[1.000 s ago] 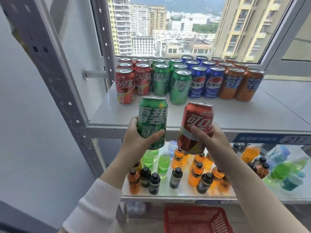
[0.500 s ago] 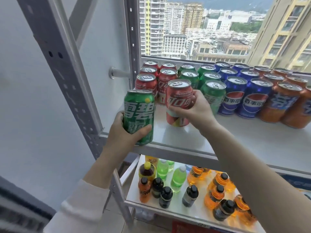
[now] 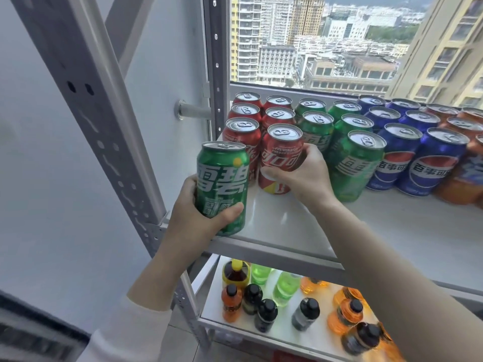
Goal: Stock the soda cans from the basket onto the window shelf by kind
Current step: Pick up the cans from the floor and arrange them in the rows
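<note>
My left hand (image 3: pixel 198 218) grips a green soda can (image 3: pixel 222 189) upright above the front left corner of the white window shelf (image 3: pixel 300 226). My right hand (image 3: pixel 303 173) holds a red cola can (image 3: pixel 281 158) that stands on the shelf at the front of the red row. Behind it the cans run in rows by kind: red cans (image 3: pixel 244 131) at the left, then green cans (image 3: pixel 355 163), blue cans (image 3: pixel 428 160) and orange cans (image 3: pixel 467 178) at the right. The basket is hidden from view.
A grey perforated shelf upright (image 3: pixel 104 131) rises at the left, close to my left hand. The window (image 3: pixel 326 40) is right behind the cans. A lower shelf (image 3: pixel 217 304) carries several small bottles, orange, green and dark.
My right hand has brought the red can forward and down onto the shelf at the front of the red row. The green can in my left hand has stayed near the shelf's front left corner.
</note>
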{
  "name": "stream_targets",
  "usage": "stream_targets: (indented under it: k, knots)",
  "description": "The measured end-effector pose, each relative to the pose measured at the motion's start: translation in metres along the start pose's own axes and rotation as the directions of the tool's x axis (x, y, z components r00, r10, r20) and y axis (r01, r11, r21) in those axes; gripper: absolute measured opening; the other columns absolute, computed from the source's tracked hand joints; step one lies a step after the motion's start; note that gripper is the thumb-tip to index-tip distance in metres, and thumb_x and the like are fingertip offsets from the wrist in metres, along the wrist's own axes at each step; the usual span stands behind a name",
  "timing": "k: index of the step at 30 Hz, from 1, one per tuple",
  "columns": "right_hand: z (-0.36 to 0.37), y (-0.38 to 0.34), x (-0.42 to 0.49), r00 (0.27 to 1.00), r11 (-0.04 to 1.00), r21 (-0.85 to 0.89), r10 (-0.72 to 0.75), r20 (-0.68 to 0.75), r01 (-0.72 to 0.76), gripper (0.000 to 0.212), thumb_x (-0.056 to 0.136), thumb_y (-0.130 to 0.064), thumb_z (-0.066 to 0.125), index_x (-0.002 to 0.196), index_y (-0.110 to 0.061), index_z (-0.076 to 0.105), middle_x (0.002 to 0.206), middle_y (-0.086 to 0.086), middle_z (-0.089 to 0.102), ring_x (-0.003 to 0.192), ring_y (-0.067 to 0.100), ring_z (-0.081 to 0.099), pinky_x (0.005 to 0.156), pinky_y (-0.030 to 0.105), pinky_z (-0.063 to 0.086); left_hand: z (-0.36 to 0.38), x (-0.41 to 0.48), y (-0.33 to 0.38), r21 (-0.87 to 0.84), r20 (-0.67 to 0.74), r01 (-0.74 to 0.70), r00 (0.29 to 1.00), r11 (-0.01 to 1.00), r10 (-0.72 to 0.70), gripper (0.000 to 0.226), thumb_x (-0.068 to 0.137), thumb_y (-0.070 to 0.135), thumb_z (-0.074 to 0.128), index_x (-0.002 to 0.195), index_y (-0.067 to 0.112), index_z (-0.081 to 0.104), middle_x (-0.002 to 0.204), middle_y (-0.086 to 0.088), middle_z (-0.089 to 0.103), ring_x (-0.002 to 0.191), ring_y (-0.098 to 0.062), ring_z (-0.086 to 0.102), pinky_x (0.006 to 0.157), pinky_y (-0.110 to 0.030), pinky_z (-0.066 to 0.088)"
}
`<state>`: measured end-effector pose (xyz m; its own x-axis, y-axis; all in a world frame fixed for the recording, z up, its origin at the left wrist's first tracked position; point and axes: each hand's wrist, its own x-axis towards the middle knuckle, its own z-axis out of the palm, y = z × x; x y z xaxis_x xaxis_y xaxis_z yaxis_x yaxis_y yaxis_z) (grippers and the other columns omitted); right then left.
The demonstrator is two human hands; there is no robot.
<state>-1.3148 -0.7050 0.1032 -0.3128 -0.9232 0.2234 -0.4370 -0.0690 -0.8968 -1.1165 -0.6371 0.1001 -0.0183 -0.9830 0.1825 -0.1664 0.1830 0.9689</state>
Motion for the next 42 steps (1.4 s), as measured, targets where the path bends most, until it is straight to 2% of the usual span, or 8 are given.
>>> stream_targets:
  k: [9, 12, 15, 19, 23, 32, 38, 42]
  knots:
    - [-0.017, -0.027, -0.014, 0.997, 0.998, -0.066, -0.008, 0.072, 0.013, 0.1, 0.051, -0.056, 0.08, 0.131, -0.013, 0.036, 0.126, 0.004, 0.049, 0.115, 0.016, 0.05, 0.099, 0.038, 0.045, 0.011, -0.002, 0.008, 0.015, 0.028, -0.019, 0.999, 1.0, 0.019, 0.049, 0.067, 0.013, 0.078, 0.097, 0.033, 0.047, 0.095, 0.019, 0.059, 0.078, 0.019, 0.057, 0.061, -0.002, 0.045]
    - [-0.054, -0.064, -0.028, 0.991, 0.988, -0.103, -0.11, 0.072, 0.117, 0.08, 0.071, -0.058, 0.063, 0.133, -0.015, 0.037, 0.121, -0.001, 0.052, 0.105, 0.011, 0.054, 0.086, 0.028, 0.049, 0.022, -0.001, 0.016, 0.031, 0.075, -0.05, 0.996, 0.998, 0.048, 0.053, 0.063, 0.015, 0.08, 0.098, 0.033, 0.045, 0.096, 0.019, 0.058, 0.079, 0.02, 0.055, 0.062, -0.001, 0.045]
    - [-0.09, -0.105, -0.041, 0.956, 0.968, -0.171, -0.138, 0.258, 0.185, 0.074, 0.058, -0.068, 0.053, 0.119, -0.026, 0.05, 0.108, -0.012, 0.058, 0.095, 0.003, 0.058, 0.08, 0.026, 0.048, 0.042, 0.002, 0.031, 0.051, 0.14, -0.124, 0.983, 0.991, 0.116, 0.064, 0.061, 0.016, 0.083, 0.109, 0.027, 0.041, 0.097, 0.021, 0.055, 0.083, 0.022, 0.053, 0.064, -0.001, 0.045]
    - [-0.115, -0.127, -0.045, 0.911, 0.921, -0.318, -0.085, 0.403, 0.226, 0.075, 0.047, -0.063, 0.059, 0.114, -0.032, 0.058, 0.1, -0.019, 0.058, 0.089, -0.004, 0.054, 0.076, 0.029, 0.047, 0.071, 0.006, 0.055, 0.072, 0.179, -0.26, 0.953, 0.963, 0.244, 0.068, 0.059, 0.022, 0.085, 0.111, 0.025, 0.041, 0.099, 0.015, 0.054, 0.09, 0.009, 0.055, 0.064, -0.009, 0.049]
    - [-0.129, -0.132, -0.037, 0.929, 0.877, -0.418, -0.077, 0.363, 0.236, 0.073, 0.048, -0.052, 0.068, 0.116, -0.026, 0.06, 0.098, -0.014, 0.056, 0.083, -0.001, 0.05, 0.071, 0.027, 0.045, 0.094, 0.017, 0.067, 0.165, 0.185, -0.334, 0.935, 0.928, 0.303, 0.076, 0.059, 0.037, 0.084, 0.119, 0.017, 0.043, 0.109, 0.004, 0.056, 0.106, -0.015, 0.053, 0.088, -0.033, 0.05]
    - [-0.129, -0.113, -0.008, 0.947, 0.872, -0.441, -0.072, 0.313, 0.213, 0.06, 0.058, -0.036, 0.08, 0.113, -0.02, 0.061, 0.104, -0.008, 0.057, 0.086, 0.003, 0.052, 0.069, 0.022, 0.04, 0.061, 0.065, 0.086, 0.542, 0.431, -0.585, 0.81, 0.604, 0.398, 0.082, 0.068, 0.041, 0.075, 0.139, 0.019, 0.039, 0.137, -0.003, 0.045, 0.13, -0.019, 0.027, 0.104, -0.025, 0.021]
    - [-0.115, -0.097, 0.01, 0.928, 0.811, -0.508, -0.107, 0.356, 0.289, 0.061, 0.062, -0.036, 0.081, 0.118, -0.021, 0.061, 0.118, -0.004, 0.059, 0.096, 0.007, 0.048, 0.064, 0.013, 0.035, 0.064, 0.098, 0.081, 0.677, 0.552, -0.648, 0.76, 0.348, 0.343, 0.063, 0.081, 0.04, 0.064, 0.137, 0.022, 0.041, 0.14, -0.003, 0.046, 0.131, -0.021, 0.034, 0.107, -0.032, 0.025]
    - [-0.109, -0.089, 0.017, 0.92, 0.777, -0.541, -0.122, 0.372, 0.322, 0.064, 0.062, -0.039, 0.08, 0.119, -0.019, 0.062, 0.118, -0.004, 0.062, 0.097, 0.005, 0.049, 0.072, 0.015, 0.035, 0.063, 0.111, 0.079, 0.615, 0.583, -0.647, 0.758, 0.451, 0.293, 0.058, 0.08, 0.036, 0.067, 0.132, 0.021, 0.046, 0.132, -0.001, 0.053, 0.125, -0.02, 0.041, 0.105, -0.036, 0.034]
